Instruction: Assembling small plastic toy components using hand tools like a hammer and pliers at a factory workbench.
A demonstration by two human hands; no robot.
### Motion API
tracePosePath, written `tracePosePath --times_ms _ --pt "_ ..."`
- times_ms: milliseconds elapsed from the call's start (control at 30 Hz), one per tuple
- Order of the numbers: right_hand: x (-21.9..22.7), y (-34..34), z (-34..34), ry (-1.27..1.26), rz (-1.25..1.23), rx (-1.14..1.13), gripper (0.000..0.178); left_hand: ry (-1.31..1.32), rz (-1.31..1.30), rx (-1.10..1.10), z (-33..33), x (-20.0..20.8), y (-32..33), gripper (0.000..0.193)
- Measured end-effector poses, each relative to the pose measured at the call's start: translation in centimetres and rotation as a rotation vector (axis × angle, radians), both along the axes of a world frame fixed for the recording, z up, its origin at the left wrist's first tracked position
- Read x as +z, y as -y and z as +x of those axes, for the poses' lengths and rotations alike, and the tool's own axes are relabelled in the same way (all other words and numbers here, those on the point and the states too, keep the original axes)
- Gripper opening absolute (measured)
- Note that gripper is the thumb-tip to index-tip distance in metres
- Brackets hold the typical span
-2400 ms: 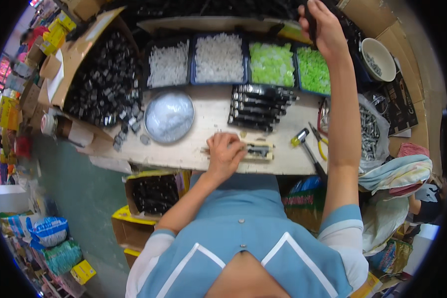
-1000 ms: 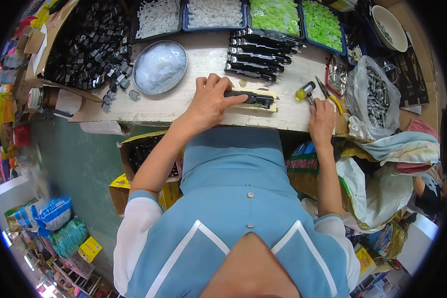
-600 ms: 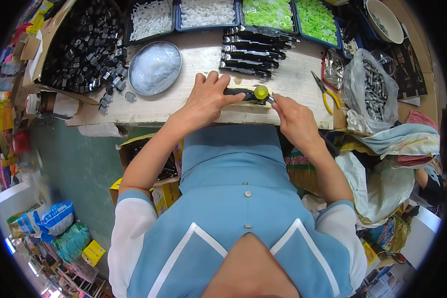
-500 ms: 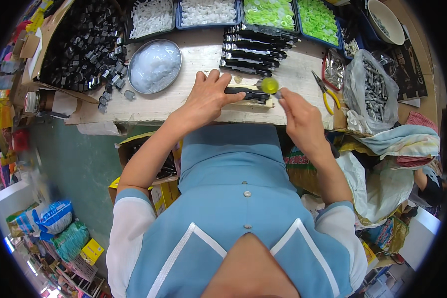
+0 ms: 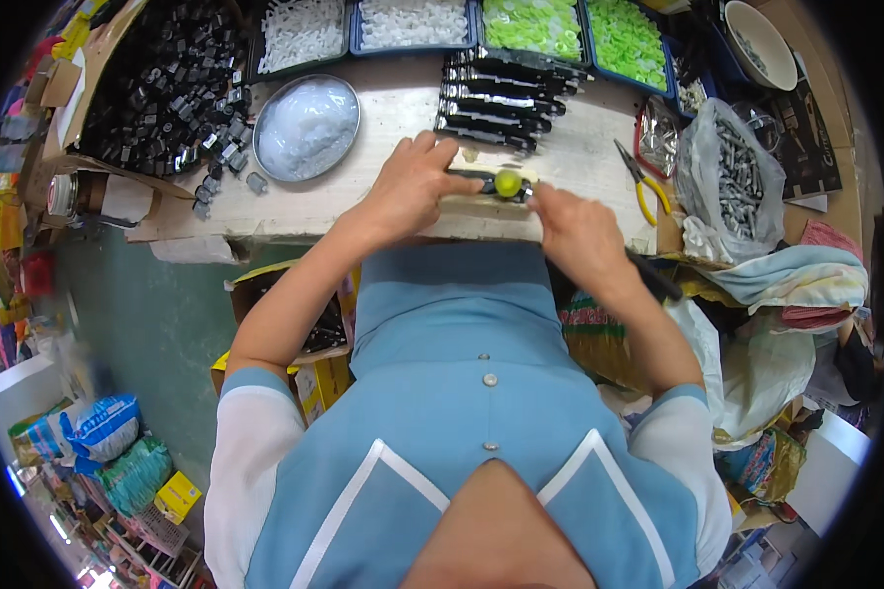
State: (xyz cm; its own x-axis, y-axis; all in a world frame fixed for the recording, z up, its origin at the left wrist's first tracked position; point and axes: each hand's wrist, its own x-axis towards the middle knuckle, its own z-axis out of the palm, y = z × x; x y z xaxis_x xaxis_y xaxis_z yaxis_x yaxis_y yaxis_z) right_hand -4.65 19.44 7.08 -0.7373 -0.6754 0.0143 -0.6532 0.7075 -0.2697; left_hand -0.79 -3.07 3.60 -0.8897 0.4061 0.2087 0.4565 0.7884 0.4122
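My left hand (image 5: pixel 413 188) presses a slim black part (image 5: pixel 469 184) onto a pale block at the bench's near edge, thumb stretched along the part. In my right hand (image 5: pixel 581 231) is a small mallet with a round yellow-green head (image 5: pixel 508 184). The head sits over the right end of the black part; whether it touches cannot be seen. A dark handle end shows beside my right wrist. Just beyond the block lies a row of several similar black parts (image 5: pixel 496 103).
A silver bowl of pale grease-like stuff (image 5: pixel 306 128) stands left, beside a box of small black pieces (image 5: pixel 167 98). Trays of white (image 5: pixel 413 25) and green pieces (image 5: pixel 530 26) line the back. Yellow-handled pliers (image 5: pixel 648 187) and a bag of metal parts (image 5: pixel 737 167) lie right.
My right hand and the mallet head have moved left, so the head is now over the black part instead of at its right end. My left hand stays nearly in place.
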Motion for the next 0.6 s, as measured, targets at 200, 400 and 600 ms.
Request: tracePosePath --times_ms 200,400,600 --pt "1.5 1.4 0.2 -0.034 -0.206 0.019 0.011 0.002 0.177 0.154 -0.1 -0.7 -0.1 0.05" --pt "0.7 3.7 -0.4 0.126 0.023 0.079 0.01 0.051 0.375 0.284 0.5 -0.8 -0.5 0.059" --pt "-0.1 5.4 -2.1 0.113 0.015 -0.073 0.016 -0.1 0.434 0.389 1.7 -1.8 -1.0 0.057"
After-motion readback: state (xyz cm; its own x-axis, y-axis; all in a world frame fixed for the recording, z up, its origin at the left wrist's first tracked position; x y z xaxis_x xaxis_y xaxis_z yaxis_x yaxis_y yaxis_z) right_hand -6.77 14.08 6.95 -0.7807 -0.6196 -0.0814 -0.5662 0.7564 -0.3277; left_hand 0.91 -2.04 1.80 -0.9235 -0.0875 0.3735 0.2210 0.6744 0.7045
